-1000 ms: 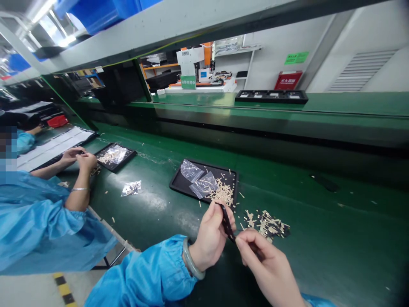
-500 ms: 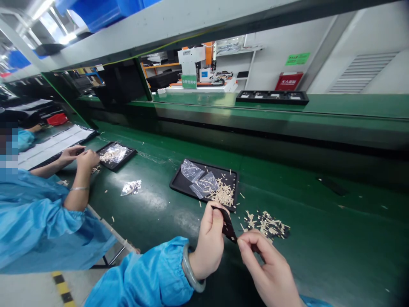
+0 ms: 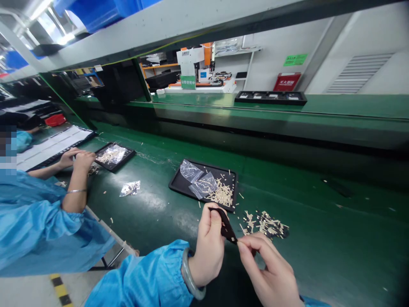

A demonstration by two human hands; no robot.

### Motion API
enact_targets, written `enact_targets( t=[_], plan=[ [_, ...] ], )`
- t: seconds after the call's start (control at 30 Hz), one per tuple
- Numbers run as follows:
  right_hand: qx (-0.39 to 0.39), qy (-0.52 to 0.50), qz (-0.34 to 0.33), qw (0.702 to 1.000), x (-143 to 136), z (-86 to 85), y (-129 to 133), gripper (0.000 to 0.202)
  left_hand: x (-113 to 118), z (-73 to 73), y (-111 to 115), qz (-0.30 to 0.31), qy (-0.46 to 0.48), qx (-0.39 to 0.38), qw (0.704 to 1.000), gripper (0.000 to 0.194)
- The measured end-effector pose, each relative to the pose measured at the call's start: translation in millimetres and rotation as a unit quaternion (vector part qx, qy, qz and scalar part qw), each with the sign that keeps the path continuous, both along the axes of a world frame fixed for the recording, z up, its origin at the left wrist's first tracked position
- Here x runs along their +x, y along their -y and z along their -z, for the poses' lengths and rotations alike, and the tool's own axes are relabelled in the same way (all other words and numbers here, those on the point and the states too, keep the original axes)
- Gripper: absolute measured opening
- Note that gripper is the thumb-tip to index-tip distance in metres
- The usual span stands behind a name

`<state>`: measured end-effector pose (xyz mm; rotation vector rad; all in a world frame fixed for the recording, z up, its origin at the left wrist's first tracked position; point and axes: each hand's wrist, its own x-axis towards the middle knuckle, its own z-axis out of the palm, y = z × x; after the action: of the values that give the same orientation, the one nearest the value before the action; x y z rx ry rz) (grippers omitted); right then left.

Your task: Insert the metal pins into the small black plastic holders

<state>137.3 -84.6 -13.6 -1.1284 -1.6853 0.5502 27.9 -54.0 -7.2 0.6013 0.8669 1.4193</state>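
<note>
My left hand (image 3: 211, 245) grips a thin, flat black piece (image 3: 227, 228) between thumb and fingers, its lower end slanting down to the right. Small pale spots show on its face near that end. At this lower tip, the thumb and forefinger of my right hand (image 3: 270, 270) are pinched together, touching the corner; whatever is between them is too small to make out. Just beyond my hands lies a loose pile of small pale and black strips (image 3: 268, 224). Behind my left hand, a black tray (image 3: 180, 187) holds clear plastic bags (image 3: 204, 185) and a heap of pale strips (image 3: 222, 194).
On the left, a co-worker in a blue smock (image 3: 41, 226) works beside a second black tray (image 3: 128, 157). A small clear bag (image 3: 130, 188) lies on the green bench (image 3: 153, 221). A dark flat piece (image 3: 337, 187) is at the right. A long compartmented tray (image 3: 271, 98) rests on the back ledge.
My hands stay in nearly the same pose, with the right fingers still at the black piece's tip. The whole view has shifted slightly.
</note>
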Motion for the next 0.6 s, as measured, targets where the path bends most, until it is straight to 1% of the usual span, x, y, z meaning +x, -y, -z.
enact_targets(
  t=[0.23,0.33,0.4,0.5,0.53,0.6],
  plan=[
    [0.073,0.086,-0.010,0.994,7.8,-0.9,1.6,0.013,-2.1,4.6,2.3,-0.014,-0.070,0.025,0.997,0.023],
    [0.115,0.138,0.006,0.984,9.7,-2.6,0.6,0.013,-2.7,6.0,4.6,-0.026,-0.086,0.037,0.995,0.023],
    [0.153,0.188,0.023,0.970,9.8,-4.6,-0.1,0.011,-3.0,7.2,5.5,-0.043,-0.087,0.047,0.994,0.023],
    [0.206,0.280,0.044,0.937,8.1,-7.6,1.9,0.014,-3.3,8.7,4.4,-0.065,-0.093,0.058,0.992,0.023],
    [0.217,0.306,0.036,0.926,7.4,-8.4,3.3,0.016,-3.3,8.6,3.1,-0.068,-0.103,0.058,0.991,0.023],
    [0.231,0.330,-0.004,0.915,7.4,-9.9,5.9,0.019,-3.2,6.9,-0.6,-0.059,-0.112,0.047,0.991,0.024]
  ],
)
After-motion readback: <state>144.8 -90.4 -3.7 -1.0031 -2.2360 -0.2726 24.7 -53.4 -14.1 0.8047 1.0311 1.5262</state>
